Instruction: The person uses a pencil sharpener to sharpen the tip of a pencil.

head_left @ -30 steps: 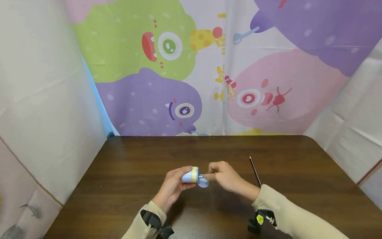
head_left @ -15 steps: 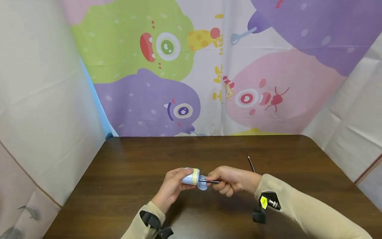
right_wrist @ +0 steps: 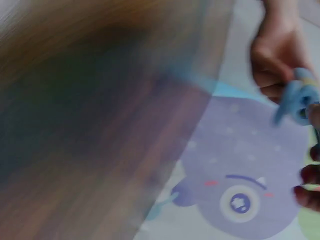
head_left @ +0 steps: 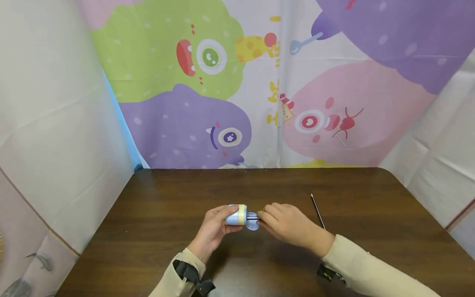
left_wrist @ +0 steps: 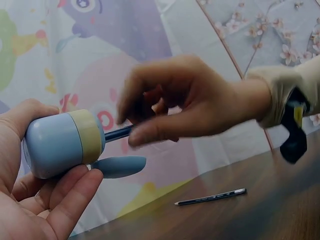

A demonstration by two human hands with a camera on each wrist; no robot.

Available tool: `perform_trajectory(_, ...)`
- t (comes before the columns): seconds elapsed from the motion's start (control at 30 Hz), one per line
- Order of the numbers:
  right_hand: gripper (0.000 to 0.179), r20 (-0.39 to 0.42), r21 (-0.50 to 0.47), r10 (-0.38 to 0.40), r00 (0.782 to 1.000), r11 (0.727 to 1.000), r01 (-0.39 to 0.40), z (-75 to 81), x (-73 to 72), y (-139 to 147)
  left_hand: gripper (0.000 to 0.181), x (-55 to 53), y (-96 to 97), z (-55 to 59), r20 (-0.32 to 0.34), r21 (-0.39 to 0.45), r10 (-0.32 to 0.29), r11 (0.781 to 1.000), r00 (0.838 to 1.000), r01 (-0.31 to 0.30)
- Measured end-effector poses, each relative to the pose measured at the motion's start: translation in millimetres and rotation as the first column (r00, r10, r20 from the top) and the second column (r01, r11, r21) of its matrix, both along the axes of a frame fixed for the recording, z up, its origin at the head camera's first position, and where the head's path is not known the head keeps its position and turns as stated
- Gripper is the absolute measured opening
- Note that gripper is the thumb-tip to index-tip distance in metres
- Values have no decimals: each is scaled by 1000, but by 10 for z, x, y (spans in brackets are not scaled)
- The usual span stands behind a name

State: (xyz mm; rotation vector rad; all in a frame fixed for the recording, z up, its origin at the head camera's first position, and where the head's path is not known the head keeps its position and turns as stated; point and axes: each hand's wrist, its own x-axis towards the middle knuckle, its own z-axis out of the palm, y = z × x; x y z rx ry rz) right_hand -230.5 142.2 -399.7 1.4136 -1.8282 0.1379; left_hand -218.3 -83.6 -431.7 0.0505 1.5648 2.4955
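Note:
My left hand (head_left: 208, 234) holds a light-blue pencil sharpener (left_wrist: 57, 142) with a pale yellow band, lying sideways above the table. Its blue lid (left_wrist: 120, 166) hangs open below the mouth. A dark pencil (left_wrist: 118, 133) sticks out of the opening toward the right. Thumb and fingers of my right hand (head_left: 289, 225) close around the outer end of that pencil, the back of the hand turned up in the head view. Motion blurs this hand in the left wrist view. The pencil's point is hidden inside the sharpener.
A second dark pencil (head_left: 318, 211) lies on the brown wooden table (head_left: 167, 198), beyond my right forearm. Behind the table hangs a curtain (head_left: 259, 144) with cartoon monsters, and pale cloth walls stand at both sides.
My right hand has rolled over twice about the pencil, first palm-side round, now back-of-hand up. The left hand keeps the sharpener nearly in place.

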Motion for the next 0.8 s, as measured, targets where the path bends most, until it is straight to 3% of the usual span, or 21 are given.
perform_trajectory(0.07, 24, -106, -4, 53, 993, 999, -54, -45, -41, 8, 6, 3, -3, 14, 2, 3, 5, 1000, 1000, -5)
perform_trajectory(0.17, 22, -199, -2, 143, 969, 989, -146, -102, -107, 25, 5, 16, 7, 27, -1, 4, 6, 1000, 1000, -6)
perform_trajectory(0.27, 21, -254, -14, 226, 940, 971, -237, -143, -170, 33, 6, 33, 29, 33, -5, 5, -15, 1000, 1000, 15)
perform_trajectory(0.33, 20, -249, -49, 252, 935, 961, -272, -164, -187, 26, 7, 40, 47, 34, -9, 7, -34, 999, 999, 34)
perform_trajectory(0.4, 20, -196, -107, 250, 948, 956, -274, -181, -171, 4, 8, 45, 62, 36, -11, 8, -45, 999, 999, 45)
perform_trajectory(0.5, 23, 22, -225, 226, 974, 950, -216, -189, -87, -59, 8, 43, 63, 42, -13, 2, -24, 1000, 1000, 25)
perform_trajectory(0.53, 23, 127, -264, 223, 967, 947, -184, -185, -51, -81, 9, 42, 57, 46, -11, -1, -15, 1000, 1000, 15)
perform_trajectory(0.57, 23, 247, -301, 220, 944, 943, -141, -175, -12, -103, 9, 39, 51, 49, -8, -5, -5, 1000, 1000, 5)
perform_trajectory(0.6, 24, 376, -330, 218, 900, 940, -90, -160, 25, -122, 9, 34, 44, 50, -6, -11, 5, 1000, 1000, -5)
perform_trajectory(0.63, 24, 505, -351, 220, 834, 936, -34, -139, 57, -138, 9, 30, 36, 51, -6, -16, 12, 1000, 1000, -12)
perform_trajectory(0.67, 26, 624, -361, 219, 750, 932, 29, -109, 81, -154, 10, 27, 28, 51, -4, -19, 15, 1000, 1000, -15)
perform_trajectory(0.7, 27, 734, -359, 214, 644, 928, 101, -73, 101, -169, 11, 24, 21, 50, -1, -19, 17, 1000, 1000, -17)
perform_trajectory(0.73, 27, 826, -345, 213, 521, 923, 170, -35, 113, -183, 11, 23, 16, 50, 1, -18, 19, 1000, 1000, -19)
perform_trajectory(0.8, 28, 942, -287, 214, 258, 913, 290, 42, 116, -204, 11, 19, 10, 47, 5, -16, 19, 1000, 1000, -19)
